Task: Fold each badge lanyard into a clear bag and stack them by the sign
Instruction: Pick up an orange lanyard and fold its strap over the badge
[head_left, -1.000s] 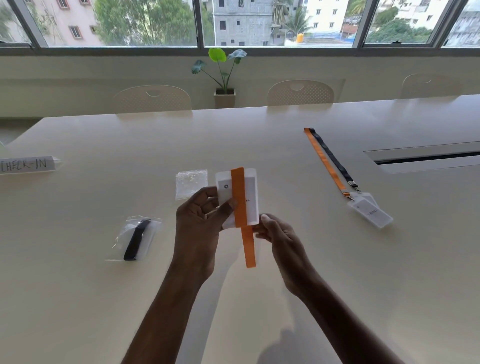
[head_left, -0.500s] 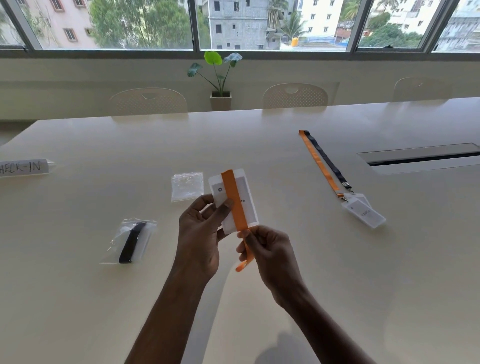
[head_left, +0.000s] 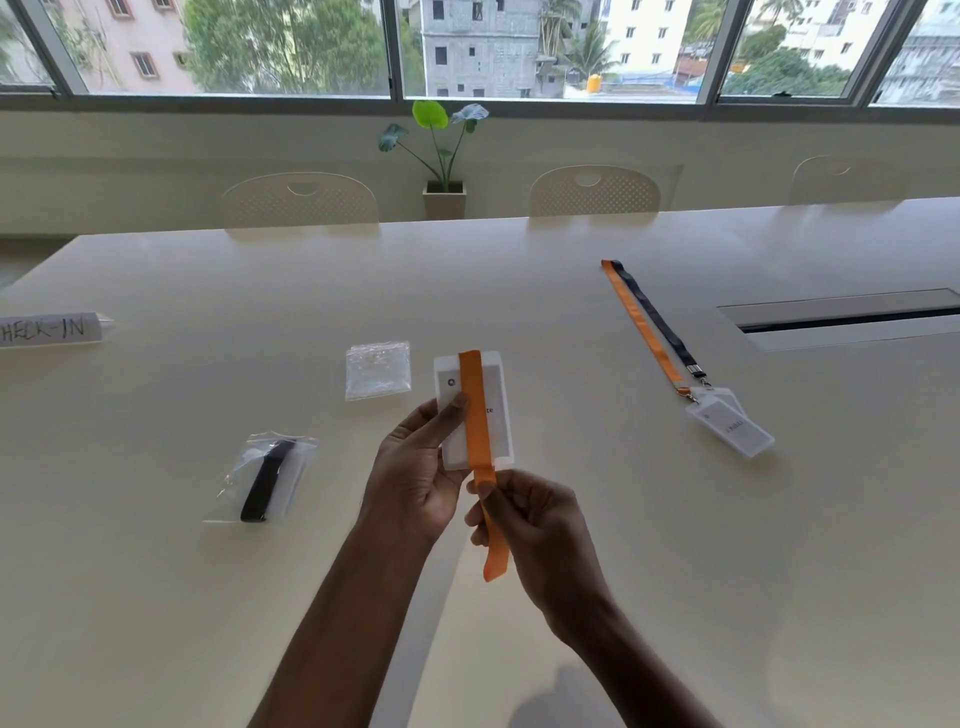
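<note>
My left hand (head_left: 415, 478) holds a white badge (head_left: 493, 431) upright above the table, thumb pressing its orange strap (head_left: 475, 410) flat against the card face. My right hand (head_left: 530, 525) pinches the same strap just below the card; the loose end hangs down past my fingers. An empty clear bag (head_left: 378, 370) lies behind my hands. A bagged black lanyard (head_left: 270, 478) lies to the left. Far left stands the CHECK-IN sign (head_left: 49, 329). Two loose lanyards, one orange (head_left: 644, 327) and one black (head_left: 657, 317), lie at the right with their badges (head_left: 730, 428).
The cream table (head_left: 675, 545) has a cable slot (head_left: 847, 318) at the right edge. White chairs (head_left: 301, 200) line the far side, with a potted plant (head_left: 441, 156) under the windows.
My right hand moved from the card's lower corner onto the hanging strap and took hold of it just below the card. The left hand kept the badge nearly still.
</note>
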